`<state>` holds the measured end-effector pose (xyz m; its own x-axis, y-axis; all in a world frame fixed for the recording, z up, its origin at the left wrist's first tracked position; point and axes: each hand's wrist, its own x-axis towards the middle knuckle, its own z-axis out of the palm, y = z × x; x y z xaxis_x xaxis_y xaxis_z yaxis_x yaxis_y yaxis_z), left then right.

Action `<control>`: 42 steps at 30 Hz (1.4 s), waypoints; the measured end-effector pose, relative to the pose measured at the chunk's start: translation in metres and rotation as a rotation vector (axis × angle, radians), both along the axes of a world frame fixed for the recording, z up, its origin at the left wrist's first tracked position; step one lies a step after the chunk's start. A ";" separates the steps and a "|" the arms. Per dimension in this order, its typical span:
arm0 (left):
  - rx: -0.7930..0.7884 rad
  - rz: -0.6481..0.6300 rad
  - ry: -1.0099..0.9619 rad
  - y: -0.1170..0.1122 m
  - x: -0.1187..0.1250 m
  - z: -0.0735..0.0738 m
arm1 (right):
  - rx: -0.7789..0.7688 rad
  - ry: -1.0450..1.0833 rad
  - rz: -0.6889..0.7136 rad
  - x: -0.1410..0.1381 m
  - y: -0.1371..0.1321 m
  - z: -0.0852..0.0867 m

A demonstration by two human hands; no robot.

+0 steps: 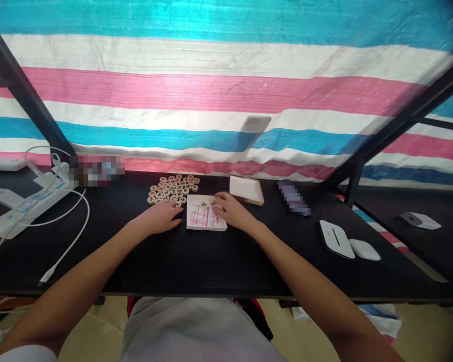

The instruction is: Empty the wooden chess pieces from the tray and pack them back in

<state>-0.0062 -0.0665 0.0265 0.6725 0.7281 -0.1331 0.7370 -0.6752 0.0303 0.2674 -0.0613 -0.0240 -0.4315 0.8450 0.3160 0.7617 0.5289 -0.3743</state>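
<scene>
at the far left of the black desktop [219, 266], a white power strip [33, 208] is lying at a slant; a white cable connector [48, 275] is resting near the front edge. left of centre, the round game pieces [173, 190], marked with red or black characters, are forming a close cluster. the left hand [160, 218] is lying palm down at the cluster's front right edge; its thumb is standing apart from its fingers, leaving the grip open. just right of this hand, a shallow white box [207, 229] is lying flat, its pink-lined floor facing up; a single piece [204, 204] is resting inside, near the far side. the right hand [234, 211] is covering the box's right edge with its fingers; whether it is gripping cannot be told. beyond this hand, a white-lined tray [246, 189] is lying apart from the box. farther right, a pixelated dark device [292, 197], a flat white device [335, 238] and a rounded white case [365, 249] are lying in sequence.
</scene>
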 end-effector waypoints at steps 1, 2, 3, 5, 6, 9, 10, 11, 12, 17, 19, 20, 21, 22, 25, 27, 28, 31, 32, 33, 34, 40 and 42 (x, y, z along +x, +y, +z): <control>0.012 -0.016 0.003 0.000 0.001 0.000 | 0.000 -0.003 -0.001 0.000 0.000 0.000; 0.023 -0.034 0.003 -0.001 0.002 0.001 | 0.000 -0.005 -0.002 0.000 0.000 0.000; 0.032 -0.046 0.001 -0.002 0.004 0.002 | 0.000 -0.005 -0.002 0.000 0.000 0.000; 0.055 -0.046 -0.006 -0.004 0.007 0.005 | 0.003 -0.001 0.000 0.000 0.000 0.000; 0.074 -0.033 -0.011 -0.006 0.008 0.007 | 0.005 0.000 0.000 0.000 -0.001 0.001; 0.145 0.005 -0.051 -0.010 0.011 0.011 | -0.003 -0.007 -0.003 -0.001 -0.001 0.002; 0.160 -0.002 -0.072 -0.012 0.012 0.011 | -0.010 -0.010 -0.006 -0.001 -0.002 0.003; 0.169 -0.019 -0.093 -0.013 0.013 0.011 | -0.016 -0.012 -0.009 -0.001 -0.002 0.003; 0.172 -0.046 -0.109 -0.013 0.014 0.010 | -0.019 -0.013 -0.012 -0.001 -0.002 0.004; 0.173 -0.164 -0.143 -0.015 0.019 0.000 | -0.004 -0.005 -0.007 -0.002 -0.001 0.003; 0.177 -0.161 -0.153 -0.015 0.020 -0.003 | 0.001 -0.008 -0.007 -0.001 -0.001 0.002; 0.179 -0.154 -0.159 -0.015 0.020 -0.004 | -0.001 -0.011 -0.007 -0.001 0.000 0.002; 0.181 -0.148 -0.166 -0.014 0.019 -0.005 | -0.003 -0.014 -0.008 -0.001 0.000 0.001; 0.182 -0.144 -0.172 -0.014 0.019 -0.006 | -0.007 -0.017 -0.008 -0.001 0.000 0.001; 0.177 -0.144 -0.182 -0.013 0.018 -0.006 | -0.017 -0.023 -0.005 -0.001 0.000 0.002; 0.170 -0.144 -0.183 -0.012 0.018 -0.006 | -0.020 -0.027 -0.006 -0.001 0.000 0.002; 0.164 -0.146 -0.182 -0.012 0.018 -0.006 | -0.021 -0.029 -0.008 -0.001 0.000 0.002; 0.145 -0.153 -0.181 -0.012 0.017 -0.007 | -0.026 -0.031 -0.013 -0.001 -0.001 0.003; 0.139 -0.155 -0.183 -0.012 0.017 -0.007 | -0.027 -0.030 -0.013 -0.001 -0.001 0.003; 0.133 -0.157 -0.186 -0.011 0.017 -0.007 | -0.026 -0.028 -0.013 -0.001 -0.001 0.003; 0.129 -0.158 -0.190 -0.011 0.017 -0.007 | -0.025 -0.026 -0.012 -0.001 -0.001 0.004; 0.124 -0.169 -0.199 -0.010 0.016 -0.008 | -0.022 -0.027 -0.012 -0.002 -0.002 0.005; 0.120 -0.167 -0.196 -0.011 0.016 -0.008 | -0.023 -0.028 -0.013 -0.002 -0.002 0.005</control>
<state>0.0101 -0.0771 0.0188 0.7890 0.6076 0.0913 0.6031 -0.7943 0.0737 0.2656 -0.0632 -0.0190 -0.4289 0.8574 0.2845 0.7785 0.5106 -0.3649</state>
